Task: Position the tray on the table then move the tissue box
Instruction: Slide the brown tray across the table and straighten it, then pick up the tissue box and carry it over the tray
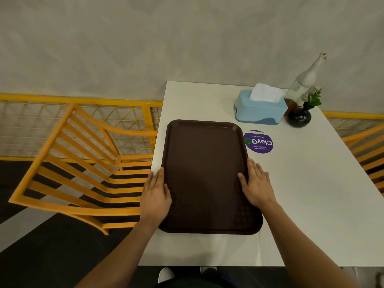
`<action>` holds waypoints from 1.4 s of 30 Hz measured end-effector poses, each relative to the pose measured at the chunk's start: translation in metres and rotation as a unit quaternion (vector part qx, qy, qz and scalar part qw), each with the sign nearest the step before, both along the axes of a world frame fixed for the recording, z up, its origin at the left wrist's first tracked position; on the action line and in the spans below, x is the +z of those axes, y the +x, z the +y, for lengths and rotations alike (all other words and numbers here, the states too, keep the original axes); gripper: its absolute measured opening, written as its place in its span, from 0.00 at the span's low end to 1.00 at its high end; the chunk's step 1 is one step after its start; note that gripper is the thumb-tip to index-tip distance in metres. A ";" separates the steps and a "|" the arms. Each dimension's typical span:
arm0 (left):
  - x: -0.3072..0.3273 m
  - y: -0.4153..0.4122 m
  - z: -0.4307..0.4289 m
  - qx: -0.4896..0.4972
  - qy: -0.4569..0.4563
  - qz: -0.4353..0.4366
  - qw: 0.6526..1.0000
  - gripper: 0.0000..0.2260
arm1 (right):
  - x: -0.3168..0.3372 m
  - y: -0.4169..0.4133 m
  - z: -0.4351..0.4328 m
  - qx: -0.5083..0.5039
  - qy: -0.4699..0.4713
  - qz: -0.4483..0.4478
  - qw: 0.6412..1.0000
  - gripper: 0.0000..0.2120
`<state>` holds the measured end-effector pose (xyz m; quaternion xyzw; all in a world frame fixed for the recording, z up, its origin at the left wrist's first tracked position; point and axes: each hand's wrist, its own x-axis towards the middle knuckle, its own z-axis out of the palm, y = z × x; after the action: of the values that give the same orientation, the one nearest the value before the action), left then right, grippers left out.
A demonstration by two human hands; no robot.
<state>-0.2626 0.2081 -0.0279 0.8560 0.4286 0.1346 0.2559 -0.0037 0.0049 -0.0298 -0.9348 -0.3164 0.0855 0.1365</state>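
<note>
A dark brown tray [204, 169] lies flat on the left part of the white table [307, 194], its long side pointing away from me. My left hand [155, 194] grips the tray's left rim, thumb on top. My right hand [256, 183] holds the right rim, thumb resting inside the tray. The light blue tissue box [259, 110], with white tissue sticking out of its top, stands at the far side of the table, beyond the tray's far right corner and apart from it.
A black round vase with green leaves [299, 117] and a clear bottle [305, 80] stand right of the tissue box. A purple round sticker [258, 142] is on the table beside the tray. Yellow chairs [83, 163] flank the table; a yellow railing runs behind.
</note>
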 end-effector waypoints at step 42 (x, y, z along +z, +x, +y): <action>0.075 0.389 -0.022 -0.043 -0.082 -0.157 0.983 0.46 | 0.060 0.294 0.024 -0.033 0.336 0.074 0.938 0.31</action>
<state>0.1266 0.1866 0.0476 0.8176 0.3556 0.2209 0.3952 0.2899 0.0292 0.0304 -0.8356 -0.2847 0.0384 0.4682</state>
